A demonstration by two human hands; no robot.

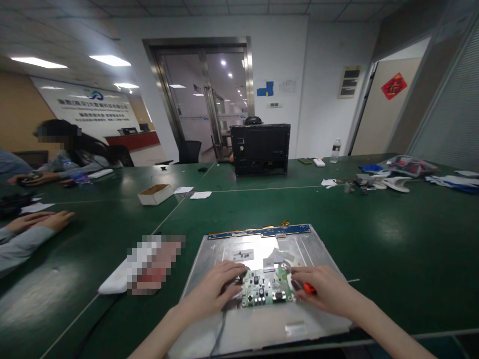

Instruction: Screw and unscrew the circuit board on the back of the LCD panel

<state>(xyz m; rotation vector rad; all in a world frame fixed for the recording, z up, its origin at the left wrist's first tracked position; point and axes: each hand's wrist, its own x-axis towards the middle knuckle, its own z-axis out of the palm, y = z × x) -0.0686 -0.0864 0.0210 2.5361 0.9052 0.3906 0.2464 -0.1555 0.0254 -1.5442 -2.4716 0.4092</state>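
A green circuit board [266,287] with many small components lies on the back of a flat silvery display panel [322,249]. A narrow blue board [262,232] runs along the panel's far edge. My left hand [219,286] is at the circuit board's left edge, its fingers curled round something I cannot make out. On the other side, my right hand [322,289] touches the board's right edge, with an orange-red object [310,288] partly hidden under its fingers. Some pale tape or film [279,257] lies just beyond the circuit board.
A black monitor housing [260,149] stands across the green table [381,259]. An open white box [155,194] and papers lie left of centre. Other people's hands [48,221] rest at the left. Bags and small parts [407,165] lie at the far right.
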